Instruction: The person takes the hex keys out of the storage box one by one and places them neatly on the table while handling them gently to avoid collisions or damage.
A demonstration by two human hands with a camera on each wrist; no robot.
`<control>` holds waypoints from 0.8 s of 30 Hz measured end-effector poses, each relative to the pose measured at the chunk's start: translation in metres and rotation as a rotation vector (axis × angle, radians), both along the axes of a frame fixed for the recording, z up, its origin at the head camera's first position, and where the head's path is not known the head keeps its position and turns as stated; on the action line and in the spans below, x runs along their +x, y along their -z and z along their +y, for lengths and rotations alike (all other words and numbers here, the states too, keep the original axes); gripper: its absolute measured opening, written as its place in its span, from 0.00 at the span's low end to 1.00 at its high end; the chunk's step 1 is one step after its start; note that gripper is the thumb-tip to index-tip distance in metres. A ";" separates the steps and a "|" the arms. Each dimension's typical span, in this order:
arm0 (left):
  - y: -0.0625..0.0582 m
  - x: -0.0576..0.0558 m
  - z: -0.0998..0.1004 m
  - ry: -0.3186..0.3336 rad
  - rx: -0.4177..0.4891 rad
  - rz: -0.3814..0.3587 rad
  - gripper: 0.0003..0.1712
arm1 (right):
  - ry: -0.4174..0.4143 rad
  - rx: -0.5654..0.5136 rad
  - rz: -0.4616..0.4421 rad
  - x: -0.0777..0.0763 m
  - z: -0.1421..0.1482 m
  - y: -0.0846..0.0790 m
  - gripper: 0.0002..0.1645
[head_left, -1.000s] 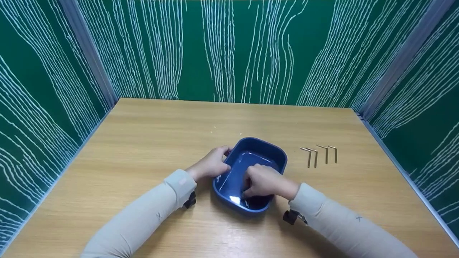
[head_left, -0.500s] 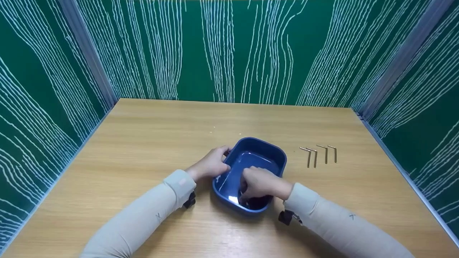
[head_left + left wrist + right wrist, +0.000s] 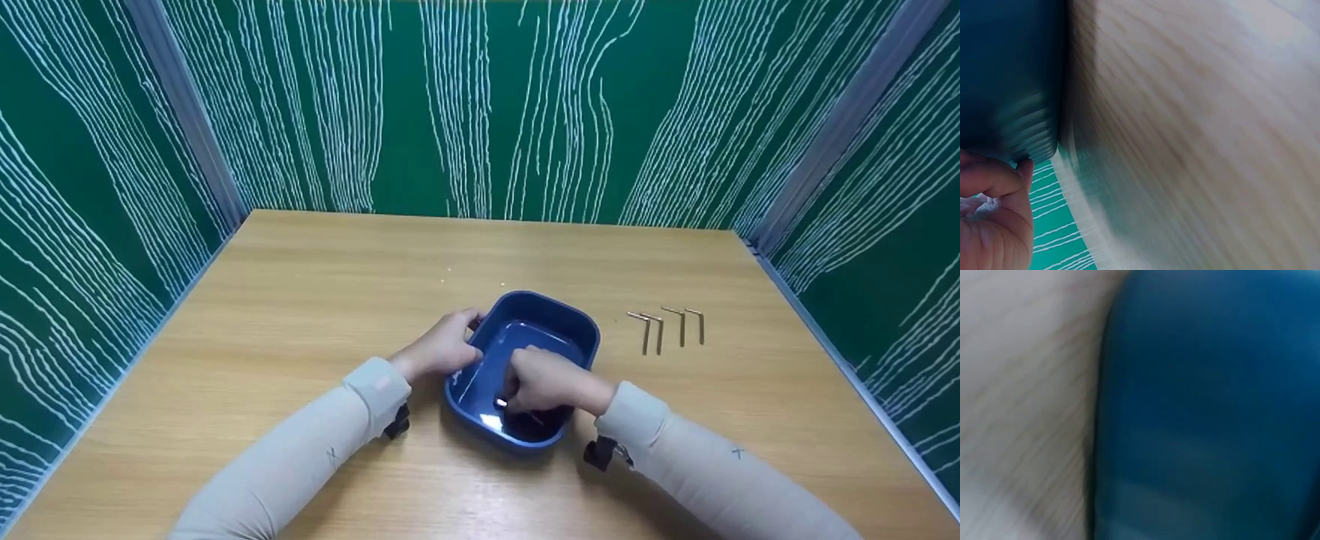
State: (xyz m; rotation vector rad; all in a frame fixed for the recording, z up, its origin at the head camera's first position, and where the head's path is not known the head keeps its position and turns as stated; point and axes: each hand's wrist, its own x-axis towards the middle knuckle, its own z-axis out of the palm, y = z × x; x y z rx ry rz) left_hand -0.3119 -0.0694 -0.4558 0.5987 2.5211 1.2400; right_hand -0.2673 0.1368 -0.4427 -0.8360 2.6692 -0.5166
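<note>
A deep blue plastic basin [image 3: 525, 302] with rounded corners stands at a slant on the wooden table. My left hand [image 3: 444, 346] grips its left side, thumb over the rim and fingers against the outer wall; in the left wrist view those curled fingers [image 3: 994, 191] lie at the ribbed wall. My right hand [image 3: 546, 379] reaches down inside the basin, fingers curled and pointing at its floor. At the fingertips shows the bright end of a small shiny metal piece [image 3: 501, 403], mostly hidden by the hand. The right wrist view holds only the basin's outer wall [image 3: 1202, 394] and table.
Several L-shaped hex keys [image 3: 660, 334] lie side by side on the table [image 3: 315, 300], right of the basin. Tiny pale specks [image 3: 502, 284] dot the table behind it. Green walls [image 3: 409, 112] with white lines rise at the back and sides.
My right hand has shifted slightly left within the basin, and a bright metal end now shows by its fingertips. The left hand and basin stay in place.
</note>
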 end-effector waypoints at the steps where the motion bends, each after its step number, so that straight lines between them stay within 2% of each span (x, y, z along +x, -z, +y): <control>1: 0.000 0.000 0.000 -0.001 0.000 -0.002 0.33 | 0.008 -0.013 0.004 -0.001 0.001 0.000 0.08; 5: 0.000 0.001 0.000 -0.001 0.009 -0.007 0.32 | 0.028 -0.073 0.013 -0.003 0.005 -0.001 0.08; 10: 0.001 0.001 -0.001 0.006 0.018 0.003 0.33 | -0.010 -0.162 0.056 -0.006 0.011 -0.004 0.07; 12: 0.002 0.001 -0.001 0.008 0.022 0.007 0.34 | -0.012 -0.190 0.047 -0.006 0.013 -0.006 0.06; 15: 0.002 0.001 -0.001 0.008 0.032 0.004 0.35 | -0.001 -0.206 0.041 -0.007 0.015 -0.008 0.04; 19: 0.003 0.001 -0.001 0.000 0.029 -0.002 0.35 | 0.023 -0.203 0.081 -0.009 0.019 -0.008 0.03; 24: 0.001 0.002 -0.001 -0.004 0.022 -0.014 0.35 | 0.054 -0.256 0.095 -0.012 0.024 -0.008 0.04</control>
